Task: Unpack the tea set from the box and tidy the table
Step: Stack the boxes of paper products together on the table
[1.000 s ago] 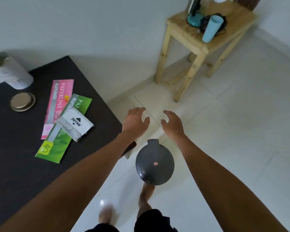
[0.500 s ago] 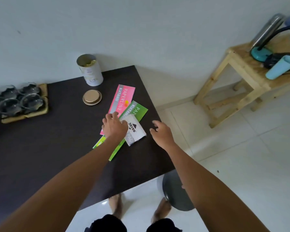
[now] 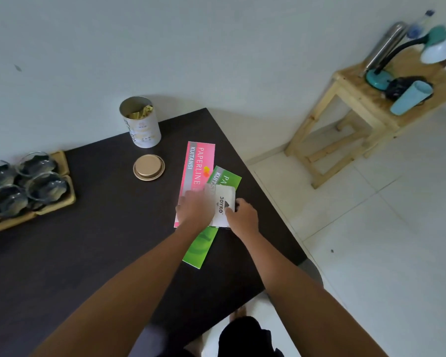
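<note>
Several dark glass cups of the tea set stand on a wooden tray at the left edge of the dark table. Near the table's right corner, a pink receipt booklet and a green booklet lie overlapped, with a white Joyko box on top. My right hand grips the box's right edge with curled fingers. Blurred by motion, my left hand lies over the box's left side and the pink booklet; its grip is unclear.
An open white tin holding gold sachets stands at the table's back edge, its gold lid lying beside it. A wooden stool at the right carries a teal lamp, a blue tumbler and a steel flask. Tiled floor lies to the right.
The view swung from the floor back to the table. Both hands moved onto the stack of booklets, and my right hand took hold of the white box.
</note>
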